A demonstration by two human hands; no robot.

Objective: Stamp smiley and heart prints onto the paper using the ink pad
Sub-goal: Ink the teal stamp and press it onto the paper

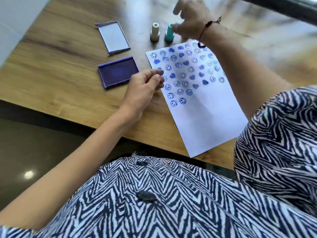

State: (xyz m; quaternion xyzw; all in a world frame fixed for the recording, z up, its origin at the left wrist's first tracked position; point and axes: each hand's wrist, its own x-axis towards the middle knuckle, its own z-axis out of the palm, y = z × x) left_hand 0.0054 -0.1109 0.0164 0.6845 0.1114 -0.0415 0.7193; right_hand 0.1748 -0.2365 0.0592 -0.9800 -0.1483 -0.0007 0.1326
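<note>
A white sheet of paper [204, 117] lies on the wooden table [56, 69], its upper half covered with blue smiley and heart prints. Left of it sits the open purple ink pad [118, 72]. Beyond the paper's top edge stand a cream stamp [154, 32] and a teal stamp [169, 33], both upright. My right hand [190, 18] hovers just right of the teal stamp, fingers spread and blurred; its thumb is at the stamp's side, and whether they touch is unclear. My left hand [147, 83] rests at the paper's left edge, fingers loosely curled, holding nothing.
The ink pad's lid [114, 37] lies open side up behind the pad. The table's near edge runs diagonally below my left forearm, with dark floor under it. A black cord bracelet hangs from my right wrist.
</note>
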